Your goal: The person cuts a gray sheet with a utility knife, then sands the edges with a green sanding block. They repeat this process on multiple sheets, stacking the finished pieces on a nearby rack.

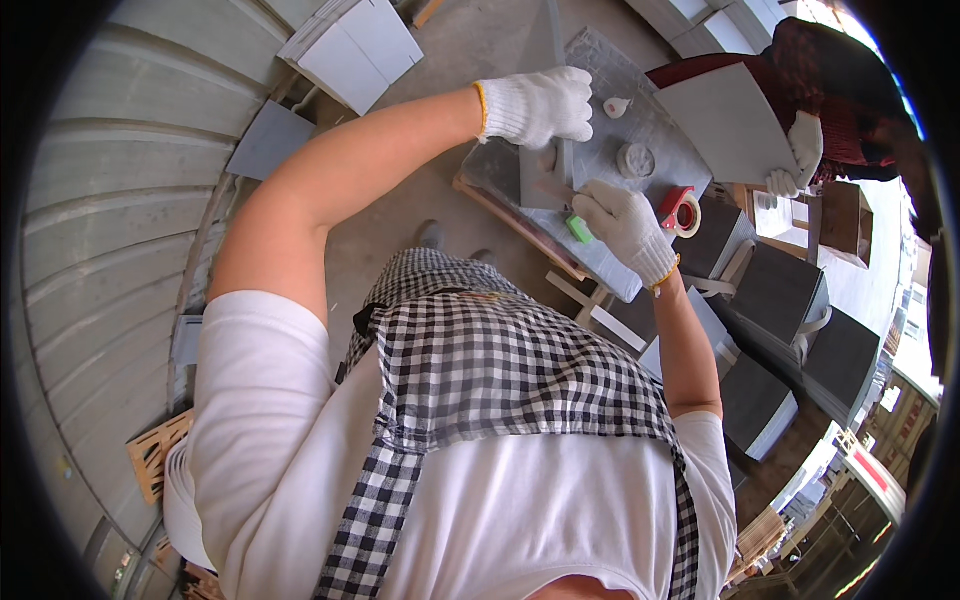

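My left hand (545, 108), in a white knitted glove, is closed over the upper edge of a grey panel (540, 180) that stands on edge on the worktable (610, 60). My right hand (622, 228), gloved alike, is lower and to the right, its fingers pinched on a thin, flat, blade-like piece (553, 187) against the panel. The glove partly hides that piece, so its exact kind is unclear. Just below the right fingertips lies a small green block (579, 229). Near my right wrist is a red tape dispenser (680, 211) with a roll of tape.
A round tub (635, 160) and a small white nozzle-shaped piece (616, 107) rest on the table. Across it, a co-worker (805, 140) in gloves holds a grey panel (730, 125). Dark slabs (780, 290) with straps stand at right; white panels (365, 55) stand at far left.
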`<state>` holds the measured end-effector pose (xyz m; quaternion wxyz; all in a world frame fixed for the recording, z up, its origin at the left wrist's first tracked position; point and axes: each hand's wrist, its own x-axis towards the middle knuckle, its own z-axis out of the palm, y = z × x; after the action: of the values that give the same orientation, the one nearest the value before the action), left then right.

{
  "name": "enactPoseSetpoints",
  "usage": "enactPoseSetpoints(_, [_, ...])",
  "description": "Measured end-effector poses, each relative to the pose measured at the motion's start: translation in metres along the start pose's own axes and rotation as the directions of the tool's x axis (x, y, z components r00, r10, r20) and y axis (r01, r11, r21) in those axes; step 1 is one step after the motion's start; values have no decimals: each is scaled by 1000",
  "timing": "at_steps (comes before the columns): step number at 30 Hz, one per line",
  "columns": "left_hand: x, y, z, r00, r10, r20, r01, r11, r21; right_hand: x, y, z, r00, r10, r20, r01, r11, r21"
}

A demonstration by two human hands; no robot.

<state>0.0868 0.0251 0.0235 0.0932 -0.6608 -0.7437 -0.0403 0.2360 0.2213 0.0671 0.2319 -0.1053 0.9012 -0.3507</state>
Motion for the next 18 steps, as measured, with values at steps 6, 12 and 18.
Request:
enactPoseSetpoints(6, [-6, 0, 8, 990, 27, -137, -33, 999, -38, -30, 43, 28, 975, -182, 131, 194, 977, -90])
enactPoseSetpoints(12, [7, -6, 2, 997, 29, -74, -34, 997, -70, -33, 22, 1, 997, 33, 63, -46, 975, 219])
enactPoseSetpoints(18, [7, -7, 17, 986, 57, -159, -46, 996, 70, 13, 15, -7, 988, 97, -117, -79, 986, 147])
